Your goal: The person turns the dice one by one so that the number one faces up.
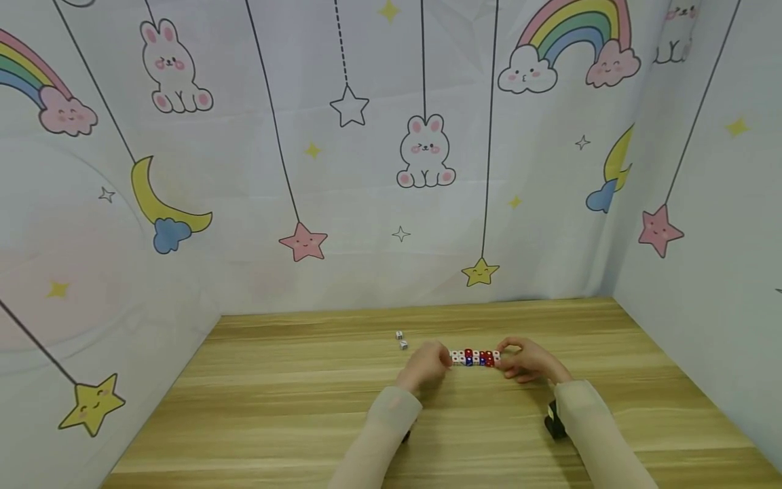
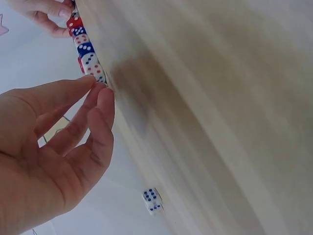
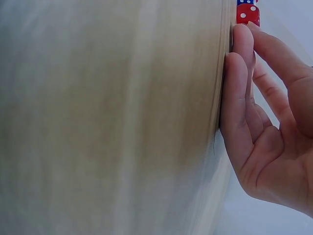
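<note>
A double row of small white, red and blue dice (image 1: 475, 358) lies across the wooden table, pressed side by side. At its left end my left hand (image 1: 424, 363) pinches the last dice between thumb and fingertips; the left wrist view shows white dice (image 2: 93, 68) right at those tips. My right hand (image 1: 530, 361) holds the opposite end, its thumb and forefinger around the end dice. In the right wrist view a red die (image 3: 248, 13) stands just beyond the fingertips, and the lower fingers rest along the tabletop. The end dice are mostly hidden by the fingers.
Two loose white dice (image 1: 403, 345) sit left of the row, farther back on the wooden table (image 1: 293, 401). A cloth printed with rabbits and stars (image 1: 366, 272) hangs behind the table and along both sides. A black wrist device (image 1: 554, 422) shows under the right sleeve.
</note>
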The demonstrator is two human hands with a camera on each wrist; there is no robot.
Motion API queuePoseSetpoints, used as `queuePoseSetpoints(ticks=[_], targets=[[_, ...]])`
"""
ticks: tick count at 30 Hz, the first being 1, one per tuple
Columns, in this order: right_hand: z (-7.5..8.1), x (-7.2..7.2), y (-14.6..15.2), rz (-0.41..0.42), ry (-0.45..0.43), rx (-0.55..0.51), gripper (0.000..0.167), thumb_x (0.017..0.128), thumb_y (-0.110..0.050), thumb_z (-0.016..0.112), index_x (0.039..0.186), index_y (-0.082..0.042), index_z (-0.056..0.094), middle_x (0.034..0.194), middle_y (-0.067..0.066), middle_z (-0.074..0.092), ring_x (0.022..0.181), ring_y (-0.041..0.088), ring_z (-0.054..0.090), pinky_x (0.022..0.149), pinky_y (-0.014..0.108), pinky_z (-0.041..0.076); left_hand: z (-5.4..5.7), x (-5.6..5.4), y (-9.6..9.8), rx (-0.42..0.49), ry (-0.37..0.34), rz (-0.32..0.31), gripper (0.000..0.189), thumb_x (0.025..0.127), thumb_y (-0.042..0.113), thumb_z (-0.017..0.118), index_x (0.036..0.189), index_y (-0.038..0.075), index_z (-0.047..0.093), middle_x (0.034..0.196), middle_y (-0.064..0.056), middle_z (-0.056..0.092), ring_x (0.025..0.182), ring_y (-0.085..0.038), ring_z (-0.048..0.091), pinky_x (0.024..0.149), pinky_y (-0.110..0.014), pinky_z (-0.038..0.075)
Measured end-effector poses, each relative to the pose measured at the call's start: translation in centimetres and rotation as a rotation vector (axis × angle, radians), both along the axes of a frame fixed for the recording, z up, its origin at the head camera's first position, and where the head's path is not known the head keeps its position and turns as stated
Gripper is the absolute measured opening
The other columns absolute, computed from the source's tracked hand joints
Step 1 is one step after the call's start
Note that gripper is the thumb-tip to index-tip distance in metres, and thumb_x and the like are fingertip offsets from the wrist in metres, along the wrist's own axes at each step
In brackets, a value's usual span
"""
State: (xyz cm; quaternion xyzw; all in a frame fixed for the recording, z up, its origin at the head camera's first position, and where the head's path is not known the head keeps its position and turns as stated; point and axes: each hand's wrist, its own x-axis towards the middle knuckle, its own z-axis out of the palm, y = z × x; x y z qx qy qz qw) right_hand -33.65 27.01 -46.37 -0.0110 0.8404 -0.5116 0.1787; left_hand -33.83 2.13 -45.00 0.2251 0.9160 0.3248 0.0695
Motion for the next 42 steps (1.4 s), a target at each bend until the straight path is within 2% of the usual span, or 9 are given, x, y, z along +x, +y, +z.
queuePoseSetpoints(ticks=[8, 12, 17, 20, 22, 25, 28, 35, 42], targets=[[-0.2, -0.1, 0.0, 0.002, 0.004, 0.005, 0.033, 0.083, -0.016, 0.061, 0.113, -0.006, 0.05, 0.065, -0.002, 0.061, 0.057, 0.008, 0.058, 0.049, 0.026, 0.047, -0.1, -1.8, -3.9, 0.197, 0.028, 0.055, 0.015, 0.083, -0.002, 0.052, 0.093, -0.006, 0.062, 0.089, -0.019, 0.063, 0.069, -0.022, 0.06, 0.056, -0.028, 0.048], [-0.2, -0.2, 0.1, 0.0, -0.003, -0.002, 0.033, 0.083, -0.015, 0.062, 0.112, -0.005, 0.049, 0.064, -0.002, 0.061, 0.057, 0.008, 0.058, 0.049, 0.025, 0.047, -1.2, -3.3, -6.1, 0.207, 0.071, 0.141, 0.023, 0.084, -0.003, 0.047, 0.102, -0.007, 0.06, 0.098, -0.021, 0.061, 0.081, -0.026, 0.059, 0.068, -0.033, 0.049], [-0.2, -0.2, 0.2, -0.001, -0.005, -0.007, 0.035, 0.082, -0.016, 0.063, 0.113, -0.005, 0.049, 0.064, -0.002, 0.061, 0.057, 0.008, 0.058, 0.049, 0.025, 0.047, -8.4, -10.2, -7.4, 0.173, 0.265, 0.123, 0.033, 0.083, 0.002, 0.038, 0.103, 0.002, 0.064, 0.083, -0.004, 0.062, 0.056, -0.008, 0.047, 0.054, -0.022, 0.04], [-0.2, -0.2, 0.2, 0.004, -0.003, -0.009, 0.035, 0.082, -0.016, 0.063, 0.113, -0.005, 0.049, 0.064, -0.002, 0.061, 0.057, 0.008, 0.058, 0.049, 0.025, 0.047, -11.1, -13.0, -7.3, 0.139, 0.243, 0.103, 0.034, 0.085, 0.003, 0.037, 0.105, 0.005, 0.065, 0.086, -0.003, 0.064, 0.044, -0.006, 0.034, 0.047, -0.024, 0.033], [-0.4, -0.3, 0.2, 0.007, -0.004, -0.01, 0.035, 0.082, -0.016, 0.063, 0.112, -0.005, 0.049, 0.064, -0.002, 0.061, 0.057, 0.008, 0.058, 0.049, 0.025, 0.047, -10.5, -12.7, -7.4, 0.105, 0.139, 0.095, 0.034, 0.088, 0.002, 0.038, 0.109, 0.008, 0.064, 0.1, -0.004, 0.065, 0.049, -0.009, 0.043, 0.054, -0.025, 0.04], [-0.4, -0.3, 0.2, 0.012, 0.001, -0.005, 0.035, 0.082, -0.016, 0.063, 0.112, -0.004, 0.049, 0.064, -0.003, 0.062, 0.057, 0.008, 0.059, 0.049, 0.026, 0.048, -9.8, -11.8, -7.6, 0.096, 0.091, 0.046, 0.037, 0.082, -0.006, 0.04, 0.107, 0.005, 0.064, 0.111, -0.008, 0.063, 0.078, -0.012, 0.061, 0.07, -0.025, 0.048], [-0.5, -0.4, 0.3, 0.009, 0.001, -0.002, 0.035, 0.082, -0.016, 0.063, 0.111, -0.005, 0.049, 0.063, -0.003, 0.062, 0.057, 0.008, 0.059, 0.05, 0.026, 0.048, -7.7, -9.9, -7.8, 0.094, 0.042, 0.03, 0.039, 0.08, -0.009, 0.042, 0.108, 0.007, 0.064, 0.116, -0.007, 0.061, 0.111, -0.023, 0.054, 0.085, -0.033, 0.048], [-0.5, -0.4, 0.2, 0.004, 0.001, -0.008, 0.035, 0.082, -0.017, 0.064, 0.111, -0.005, 0.048, 0.066, -0.002, 0.061, 0.058, 0.008, 0.059, 0.05, 0.026, 0.048, -0.9, -4.0, -7.4, 0.033, 0.043, 0.108, 0.033, 0.083, -0.009, 0.039, 0.107, -0.004, 0.062, 0.114, -0.018, 0.059, 0.109, -0.035, 0.053, 0.089, -0.043, 0.044], [-0.5, -0.3, 0.1, -0.007, 0.004, 0.002, 0.035, 0.081, -0.017, 0.064, 0.111, -0.006, 0.049, 0.067, -0.001, 0.061, 0.058, 0.008, 0.058, 0.049, 0.025, 0.047, 0.2, -2.5, -7.7, 0.001, 0.039, 0.119, 0.024, 0.089, 0.0, 0.046, 0.107, 0.0, 0.061, 0.121, -0.016, 0.056, 0.114, -0.034, 0.049, 0.092, -0.045, 0.042]])
